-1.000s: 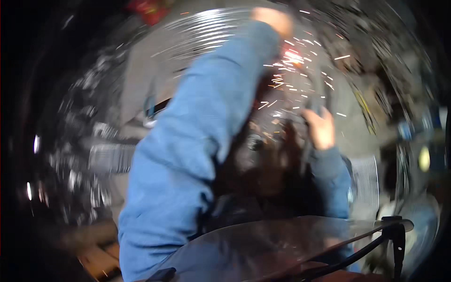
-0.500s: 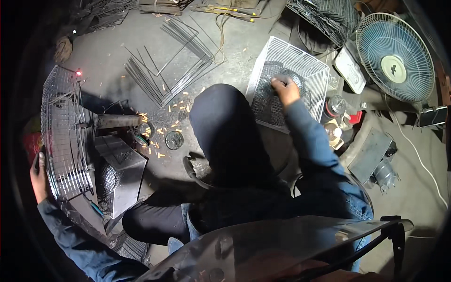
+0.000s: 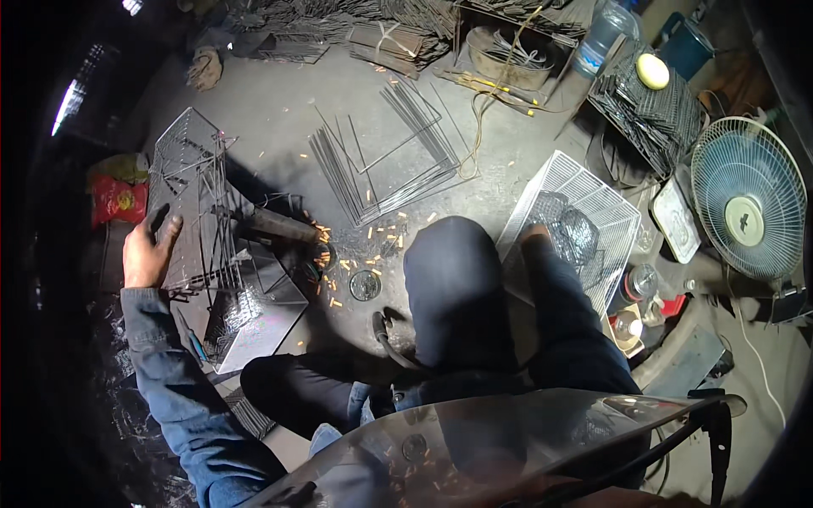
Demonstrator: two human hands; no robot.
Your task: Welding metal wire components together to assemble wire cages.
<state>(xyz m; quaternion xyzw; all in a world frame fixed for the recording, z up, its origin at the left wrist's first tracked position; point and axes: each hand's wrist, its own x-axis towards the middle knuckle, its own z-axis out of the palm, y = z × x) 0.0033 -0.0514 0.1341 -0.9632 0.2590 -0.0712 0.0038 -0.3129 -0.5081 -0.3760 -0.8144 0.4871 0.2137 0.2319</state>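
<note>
My left hand (image 3: 151,250) is beside the near left edge of a dark wire-mesh rack (image 3: 190,182), thumb and fingers apart; whether it touches the wires is unclear. My right hand (image 3: 533,232) reaches down into a white wire basket (image 3: 614,203), at a heap of small dark wire-mesh pieces (image 3: 574,233). The right sleeve hides most of that hand, so its fingers and anything in them cannot be made out. The rack stands against a metal arm (image 3: 279,223) reaching toward the middle of the floor.
Bent wire rods (image 3: 398,169) lie on the floor ahead. Short orange bits are scattered around a small round dish (image 3: 365,285). A metal box (image 3: 262,322) stands at left below the rack. A fan (image 3: 749,207), a jar (image 3: 641,281) and a cable-like cord (image 3: 478,118) are around the right side.
The view has swung left, shifting the scene rightward. My right hand has gone deeper into the white basket. My left hand has moved up along the rack's edge, its fingers now apart.
</note>
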